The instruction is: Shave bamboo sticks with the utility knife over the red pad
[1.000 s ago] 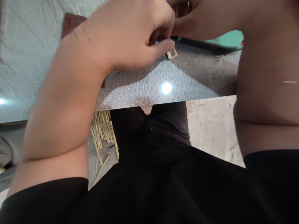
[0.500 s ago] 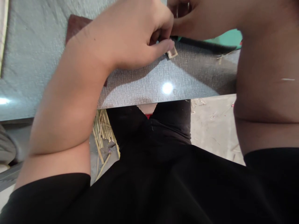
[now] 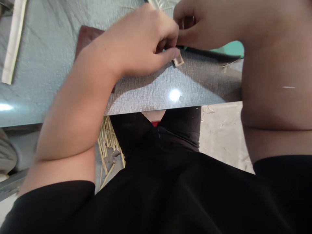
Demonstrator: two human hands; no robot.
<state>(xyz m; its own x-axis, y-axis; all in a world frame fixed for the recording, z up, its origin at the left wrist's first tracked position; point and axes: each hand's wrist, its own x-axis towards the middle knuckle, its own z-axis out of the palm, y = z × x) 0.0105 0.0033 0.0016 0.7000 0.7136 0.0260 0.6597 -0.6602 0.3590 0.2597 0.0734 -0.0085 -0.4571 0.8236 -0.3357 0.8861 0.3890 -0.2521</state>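
Note:
My left hand point(image 3: 156, 42) is closed, its thumb pressed against curled fingers, on a short-looking pale strip like split stalk point(image 3: 179, 61). Only the strip's squared, hollowed end shows past the thumb; the rest is hidden by the hand. My right hand point(image 3: 192, 26) is right beside it, fingers bent and drawn together, nearly touching the left fingertips. What those right fingers hold is hidden. Under my left forearm lies a dark red flat piece point(image 3: 89, 37), partly covered. A green item with a dark edge point(image 3: 230, 50) rests beneath my right wrist.
A long pale split stalk point(image 3: 14, 42) lies on the grey table point(image 3: 146, 92) at far left. More pale strips point(image 3: 161, 5) show at the top. The table's front edge runs just before my lap. Bundled thin stalks point(image 3: 108, 136) are below it on the left, with scraps on the floor point(image 3: 221, 130).
The view has shifted slightly, so the table and its things appear lower and more of the top strips shows. Both hands keep nearly the same pose, the left still gripping the pale strip.

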